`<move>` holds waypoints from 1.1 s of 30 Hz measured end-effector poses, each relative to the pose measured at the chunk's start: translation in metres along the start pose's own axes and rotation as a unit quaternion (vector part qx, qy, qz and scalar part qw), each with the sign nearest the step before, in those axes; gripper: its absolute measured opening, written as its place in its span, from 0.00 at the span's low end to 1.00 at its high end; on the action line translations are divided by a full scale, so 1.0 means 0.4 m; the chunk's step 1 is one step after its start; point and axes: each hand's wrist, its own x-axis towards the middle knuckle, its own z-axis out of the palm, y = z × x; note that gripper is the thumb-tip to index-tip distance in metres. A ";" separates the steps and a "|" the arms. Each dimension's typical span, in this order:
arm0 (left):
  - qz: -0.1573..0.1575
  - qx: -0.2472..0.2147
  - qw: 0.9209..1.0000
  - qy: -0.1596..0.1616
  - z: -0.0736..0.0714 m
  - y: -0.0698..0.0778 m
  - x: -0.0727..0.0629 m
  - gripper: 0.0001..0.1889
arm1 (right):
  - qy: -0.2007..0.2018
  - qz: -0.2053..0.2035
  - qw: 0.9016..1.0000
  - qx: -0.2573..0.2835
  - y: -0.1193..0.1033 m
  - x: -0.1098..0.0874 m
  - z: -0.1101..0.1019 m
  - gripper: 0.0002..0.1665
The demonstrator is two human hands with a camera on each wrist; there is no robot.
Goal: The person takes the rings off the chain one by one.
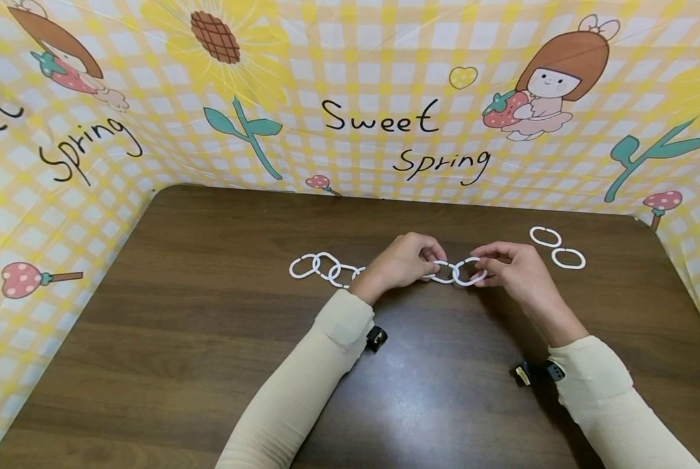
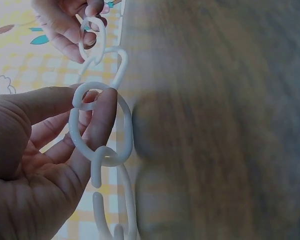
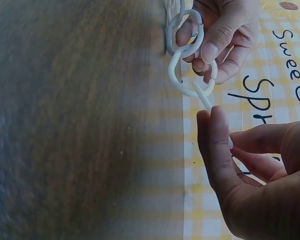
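Note:
A chain of white plastic oval links (image 1: pixel 345 276) runs across the dark table, partly hidden behind the left wrist. My left hand (image 1: pixel 407 262) pinches a link (image 2: pixel 126 125) of the chain between thumb and fingers. At the chain's right end, my right hand (image 1: pixel 516 270) grips the last link (image 1: pixel 469 272), which is hooked through its neighbour (image 1: pixel 443 273). The right wrist view shows that end link mostly covered by the right fingers (image 3: pixel 217 145). Each link has a small split in its side.
Two loose white links, an upper one (image 1: pixel 546 236) and a lower one (image 1: pixel 568 258), lie on the table (image 1: pixel 209 365) right of the right hand. Behind and at the sides hangs a yellow checked cloth (image 1: pixel 385 65) with printed flowers and words.

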 end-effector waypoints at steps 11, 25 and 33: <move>0.004 0.010 1.000 0.005 -0.005 0.004 -0.001 0.05 | 0.005 -0.004 1.000 0.010 -0.004 0.001 0.001 0.16; 0.004 0.012 1.000 0.010 -0.007 0.002 -0.003 0.06 | 0.002 -0.010 1.000 0.006 -0.005 -0.004 -0.002 0.17; -0.002 0.009 1.000 0.009 -0.002 0.003 -0.008 0.08 | 0.000 -0.015 1.000 0.015 -0.001 -0.004 0.006 0.18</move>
